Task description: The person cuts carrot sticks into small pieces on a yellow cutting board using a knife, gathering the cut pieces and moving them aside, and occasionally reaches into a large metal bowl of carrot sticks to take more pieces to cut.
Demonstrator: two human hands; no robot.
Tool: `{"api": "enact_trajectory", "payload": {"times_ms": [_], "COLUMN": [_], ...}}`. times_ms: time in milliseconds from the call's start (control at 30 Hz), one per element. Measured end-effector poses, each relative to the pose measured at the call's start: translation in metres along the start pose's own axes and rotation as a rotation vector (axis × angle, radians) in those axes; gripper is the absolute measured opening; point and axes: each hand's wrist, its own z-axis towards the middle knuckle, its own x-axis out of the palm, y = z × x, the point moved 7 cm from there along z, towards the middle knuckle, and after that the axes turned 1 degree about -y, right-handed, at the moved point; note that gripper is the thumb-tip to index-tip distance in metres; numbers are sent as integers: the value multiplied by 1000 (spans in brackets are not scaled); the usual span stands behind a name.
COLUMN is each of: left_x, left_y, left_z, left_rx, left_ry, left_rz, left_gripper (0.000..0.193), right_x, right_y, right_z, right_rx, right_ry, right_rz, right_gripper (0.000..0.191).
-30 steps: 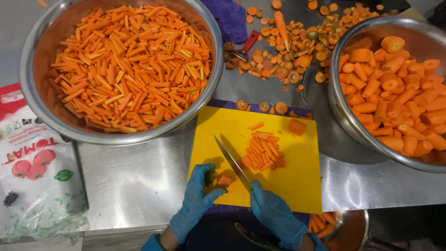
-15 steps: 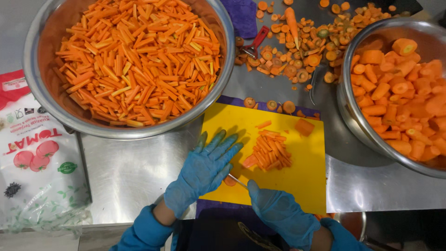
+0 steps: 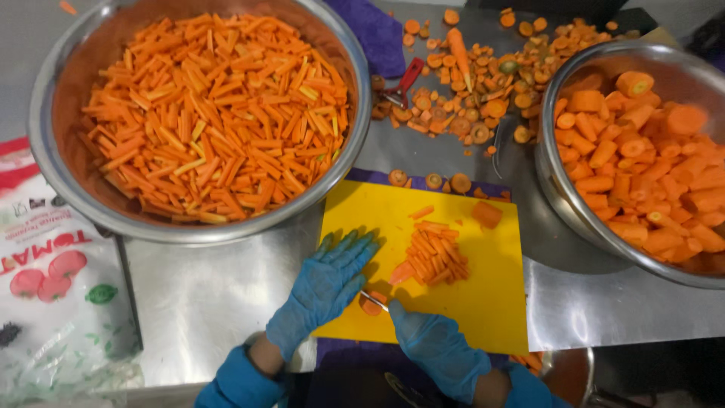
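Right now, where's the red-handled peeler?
Head view, top centre: the red-handled peeler lies on the steel counter between the bowl of carrot sticks and the carrot scraps.

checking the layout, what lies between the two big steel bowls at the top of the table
In the head view, carrot ends and peels lie scattered between the left bowl and the right bowl, with a red-handled peeler and a whole carrot.

A small orange carrot piece (image 3: 371, 305) lies flat at the near edge of the yellow cutting board (image 3: 483, 302), mostly hidden. A thin knife blade (image 3: 374, 300) crosses it; only a short silver stretch shows. At about two o'clock from that piece sits a loose heap of cut carrot sticks (image 3: 434, 255), orange, lying roughly parallel. One thicker carrot chunk (image 3: 487, 214) rests alone at one o'clock from the heap.
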Motion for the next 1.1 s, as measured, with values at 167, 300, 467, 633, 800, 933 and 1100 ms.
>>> {"api": "enact_trajectory", "payload": {"times_ms": [167, 300, 467, 633, 800, 933, 1100], "left_x": [0, -14, -15, -21, -39, -37, -27], "left_y": [8, 11, -21, -27, -33, -26, -15], "left_z": [-4, -21, -84, -107, -62, -31, -30], "left_rx": [-31, -29, -123, -162, -41, -55, -88], "left_ry": [-20, -207, -609, -712, -420, -275, -240], "left_rz": [47, -149, -75, -126, 76, 173, 45], "left_gripper": [68, 78, 57, 45, 52, 61, 60], "right_x": [27, 26, -12, -14, -22, -17, -44], "right_y": [12, 5, -13, -24, -10, -6, 2], "right_z": [-13, 5, 17, -4, -3, -1, 7], "right_rx": [-53, 81, 121, 304, 153, 161, 31], "right_ry": [74, 51, 8, 306, 195, 341, 108], "right_rz": [164, 291, 594, 450, 264, 129, -21], "right_gripper": [35, 23, 20, 11, 8, 11, 5]}}
